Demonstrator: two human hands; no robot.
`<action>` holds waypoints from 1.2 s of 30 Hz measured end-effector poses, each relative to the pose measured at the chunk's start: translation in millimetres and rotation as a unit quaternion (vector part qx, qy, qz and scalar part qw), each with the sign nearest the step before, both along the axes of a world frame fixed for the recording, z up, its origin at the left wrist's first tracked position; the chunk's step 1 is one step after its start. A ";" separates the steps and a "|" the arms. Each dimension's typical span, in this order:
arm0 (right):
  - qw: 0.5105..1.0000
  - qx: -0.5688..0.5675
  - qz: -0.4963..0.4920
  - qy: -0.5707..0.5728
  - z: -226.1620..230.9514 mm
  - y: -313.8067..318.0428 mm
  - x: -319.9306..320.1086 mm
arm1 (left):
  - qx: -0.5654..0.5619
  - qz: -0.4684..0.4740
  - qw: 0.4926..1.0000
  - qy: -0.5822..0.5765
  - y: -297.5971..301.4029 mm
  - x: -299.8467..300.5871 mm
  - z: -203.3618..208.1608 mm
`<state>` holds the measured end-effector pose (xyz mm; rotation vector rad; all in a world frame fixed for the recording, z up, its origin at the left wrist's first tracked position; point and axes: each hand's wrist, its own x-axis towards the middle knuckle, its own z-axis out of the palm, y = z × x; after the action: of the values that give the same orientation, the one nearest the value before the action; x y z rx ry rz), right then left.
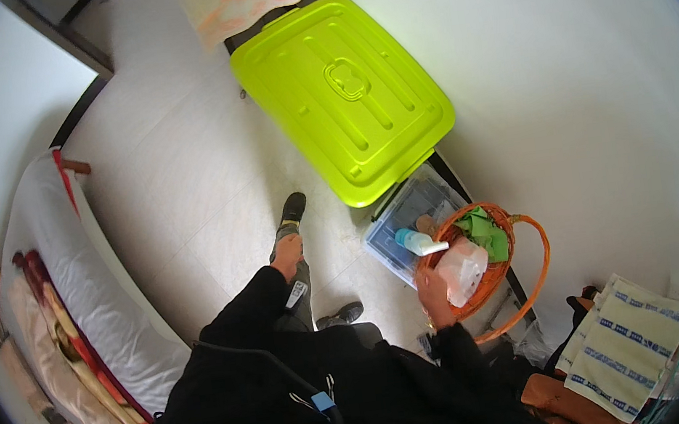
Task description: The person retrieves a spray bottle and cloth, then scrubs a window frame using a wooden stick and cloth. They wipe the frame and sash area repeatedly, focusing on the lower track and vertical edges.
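Note:
At the left side of an orange wicker basket [496, 277], my right hand [434, 292] is closed on the rim. Right beside its fingers, a crumpled clear plastic bag [462, 269] lies in the basket. Green cloth or wrapping [484, 232] fills the far part. A white bottle with a blue end [419, 241] lies at the basket's far left edge, its narrow tip pointing right. My left hand [287, 258] is by my leg, its fingers curled in, with nothing visible in it. A small white label [296, 293] shows just below that hand, against the grey trousers.
Beyond the basket is a clear storage box with a bluish lid [391, 235]. A large lime-green lidded bin [343, 101] stands farther along the right wall. A bed with rumpled bedding [101, 275] is at left. Striped towels [627, 342] hang at lower right.

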<state>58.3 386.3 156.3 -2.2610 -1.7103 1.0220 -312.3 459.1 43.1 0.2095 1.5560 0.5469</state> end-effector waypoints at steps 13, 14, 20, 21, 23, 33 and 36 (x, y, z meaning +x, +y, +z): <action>0.924 -0.030 -0.380 0.038 -199.4 295.7 -12.7 | -0.084 0.062 0.984 -0.145 250.0 6.1 -119.4; 0.924 -0.030 -0.381 0.020 -203.1 299.6 -10.9 | -0.093 0.079 0.980 -0.158 252.2 7.2 -118.6; 0.936 -0.075 -0.342 -0.041 -234.5 295.9 7.8 | -0.091 0.072 0.988 -0.106 252.2 11.4 -105.1; 0.936 -0.071 -0.344 -0.035 -239.2 294.7 9.5 | -0.095 0.076 0.987 -0.100 253.3 12.7 -102.6; 0.926 -0.072 -0.371 -0.015 -244.0 291.9 13.3 | -0.102 0.090 0.986 -0.091 255.8 15.1 -98.1; 0.911 0.043 -0.396 0.103 -240.0 262.7 -2.5 | -0.086 0.106 0.984 -0.116 251.1 14.5 -95.3; 0.855 -0.004 -0.483 0.187 -240.4 254.9 -18.1 | -0.096 0.125 0.982 -0.105 247.0 11.8 -89.5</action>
<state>40.2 641.2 -84.1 -2.2350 -0.2875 1.0549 -300.4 706.1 -46.4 -0.1885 1.4260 0.5910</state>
